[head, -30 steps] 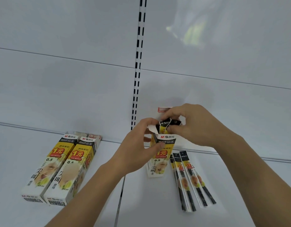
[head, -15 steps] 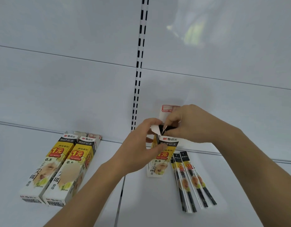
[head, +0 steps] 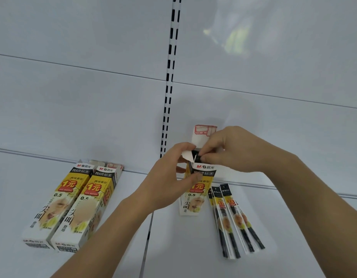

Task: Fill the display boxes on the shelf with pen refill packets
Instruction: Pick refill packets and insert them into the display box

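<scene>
Fingers of both hands (head: 169, 177) (head: 229, 149) grip the open box (head: 195, 199); loose packets (head: 233, 219) beside, two boxes (head: 69, 205) left

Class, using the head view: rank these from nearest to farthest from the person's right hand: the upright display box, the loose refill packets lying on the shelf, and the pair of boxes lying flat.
1. Upright display box: right hand is at its open top.
2. Loose refill packets: on the shelf below the hand, right of that box.
3. Pair of flat boxes: far left.

hands (head: 193, 167) hide display box (head: 195, 199) mouth, contents
</scene>
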Motion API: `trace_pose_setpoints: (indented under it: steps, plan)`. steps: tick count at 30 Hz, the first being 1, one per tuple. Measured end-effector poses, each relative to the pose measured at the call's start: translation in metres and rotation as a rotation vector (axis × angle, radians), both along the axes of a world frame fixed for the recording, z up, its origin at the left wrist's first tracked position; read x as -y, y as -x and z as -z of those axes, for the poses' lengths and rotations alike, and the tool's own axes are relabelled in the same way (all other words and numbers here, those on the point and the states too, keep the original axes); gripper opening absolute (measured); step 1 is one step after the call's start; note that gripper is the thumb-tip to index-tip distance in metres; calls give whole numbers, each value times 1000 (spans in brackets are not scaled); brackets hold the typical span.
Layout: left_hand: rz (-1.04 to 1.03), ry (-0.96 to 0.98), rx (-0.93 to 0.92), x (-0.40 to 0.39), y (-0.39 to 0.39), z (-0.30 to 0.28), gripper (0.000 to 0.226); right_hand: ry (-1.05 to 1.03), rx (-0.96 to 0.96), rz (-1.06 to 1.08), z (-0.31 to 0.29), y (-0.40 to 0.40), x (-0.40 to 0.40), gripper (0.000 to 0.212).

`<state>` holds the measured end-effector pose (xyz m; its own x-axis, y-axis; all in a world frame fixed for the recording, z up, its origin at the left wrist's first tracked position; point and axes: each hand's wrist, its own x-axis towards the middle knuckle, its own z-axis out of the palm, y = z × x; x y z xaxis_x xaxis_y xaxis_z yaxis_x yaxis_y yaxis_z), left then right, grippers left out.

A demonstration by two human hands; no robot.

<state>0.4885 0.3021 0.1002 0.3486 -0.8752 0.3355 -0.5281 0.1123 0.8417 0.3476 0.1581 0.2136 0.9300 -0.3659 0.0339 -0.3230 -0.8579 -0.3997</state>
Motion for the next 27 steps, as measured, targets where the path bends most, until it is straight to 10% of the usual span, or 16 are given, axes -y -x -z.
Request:
trace_pose_setpoints:
  steps: [8,17,27]
  plan:
    - [12,113,75,3,4,3,43,-34,501,333,16,48,13,8]
    - [-18,162,115,9,6,5,31,-52,-327,601,146,82,34,36]
    - [-25,115,66,6,12,0,33,-319,-179,717,149,88,39,6]
